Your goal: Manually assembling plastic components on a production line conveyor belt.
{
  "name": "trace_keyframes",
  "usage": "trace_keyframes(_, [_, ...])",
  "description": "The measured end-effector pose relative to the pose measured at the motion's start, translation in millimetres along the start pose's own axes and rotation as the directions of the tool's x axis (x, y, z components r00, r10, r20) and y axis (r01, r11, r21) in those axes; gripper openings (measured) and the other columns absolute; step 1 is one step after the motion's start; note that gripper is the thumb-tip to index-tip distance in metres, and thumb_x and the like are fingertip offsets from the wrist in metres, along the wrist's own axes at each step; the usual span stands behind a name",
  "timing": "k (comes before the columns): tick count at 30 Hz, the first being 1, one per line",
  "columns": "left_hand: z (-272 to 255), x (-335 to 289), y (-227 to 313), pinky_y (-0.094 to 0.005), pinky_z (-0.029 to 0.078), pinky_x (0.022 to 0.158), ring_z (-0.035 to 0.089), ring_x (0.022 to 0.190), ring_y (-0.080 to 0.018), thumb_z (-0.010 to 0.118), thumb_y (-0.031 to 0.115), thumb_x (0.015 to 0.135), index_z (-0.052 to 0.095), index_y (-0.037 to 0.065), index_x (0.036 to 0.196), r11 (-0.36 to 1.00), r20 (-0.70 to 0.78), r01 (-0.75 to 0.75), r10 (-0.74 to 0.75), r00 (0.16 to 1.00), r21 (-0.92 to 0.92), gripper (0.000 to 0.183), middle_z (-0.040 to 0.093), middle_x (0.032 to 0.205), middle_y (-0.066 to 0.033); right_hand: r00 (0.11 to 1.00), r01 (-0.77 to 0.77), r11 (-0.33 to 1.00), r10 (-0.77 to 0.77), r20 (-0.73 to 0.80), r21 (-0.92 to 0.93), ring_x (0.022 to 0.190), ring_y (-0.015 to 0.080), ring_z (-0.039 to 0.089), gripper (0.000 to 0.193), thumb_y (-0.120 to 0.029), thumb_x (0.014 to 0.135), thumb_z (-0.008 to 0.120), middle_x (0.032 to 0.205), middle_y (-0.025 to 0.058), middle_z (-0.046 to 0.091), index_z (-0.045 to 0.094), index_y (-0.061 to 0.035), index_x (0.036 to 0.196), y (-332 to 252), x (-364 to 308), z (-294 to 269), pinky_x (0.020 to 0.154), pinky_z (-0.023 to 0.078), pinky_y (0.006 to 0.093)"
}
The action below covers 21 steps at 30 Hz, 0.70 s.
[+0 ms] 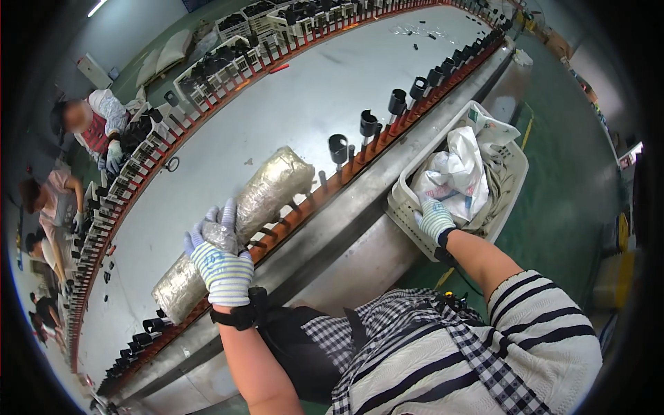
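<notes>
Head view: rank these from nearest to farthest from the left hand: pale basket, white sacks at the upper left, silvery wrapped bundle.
1. Silvery wrapped bundle: right at the left hand.
2. Pale basket: to the hand's right, beyond the table's near edge.
3. White sacks: far across the table.

a long, silvery roll (273, 187), its wrapping shiny and crinkled, lies slantwise along the near edge of the pale tabletop (353, 69). a white bag (467, 169), crumpled and folded, sits inside an off-white, slotted basket (407, 220).
</notes>
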<state>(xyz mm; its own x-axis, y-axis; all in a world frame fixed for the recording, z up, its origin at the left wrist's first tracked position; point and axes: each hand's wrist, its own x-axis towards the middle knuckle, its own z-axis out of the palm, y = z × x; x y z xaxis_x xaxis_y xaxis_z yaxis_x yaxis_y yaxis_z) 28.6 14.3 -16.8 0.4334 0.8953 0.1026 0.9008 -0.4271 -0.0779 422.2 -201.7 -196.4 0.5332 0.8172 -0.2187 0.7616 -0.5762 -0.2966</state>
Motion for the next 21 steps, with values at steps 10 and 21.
trace_keyframes(10, [7,5,5,-0.054,0.031,0.119,0.049,0.133,-0.036,0.086,0.02,0.068,0.042,0.034,0.156,1.0,0.047,-0.028,0.028,0.999,0.011,0.1,0.054,0.148,-0.0076,0.999,-0.038,0.999,0.038,0.013,0.021,0.107,0.0437,0.067,0.045,-0.02,0.089,0.065,0.115,0.0258,0.069,0.056,-0.0087,0.132,-2,-2,-2,0.093,0.053,0.0528])
trace_keyframes(21, [14,8,-1,-0.0585,0.024,0.122,0.044,0.137,-0.0331,0.083,0.018,0.069,0.045,0.033,0.155,1.0,0.043,0.018,-0.018,0.999,-0.007,0.095,0.053,0.148,-0.0027,0.999,0.019,1.0,-0.019,-0.035,0.002,0.105,0.044,0.068,0.047,-0.02,0.09,0.064,0.112,0.0262,0.07,0.055,-0.0057,0.134,2,4,-1,0.094,0.053,0.0528])
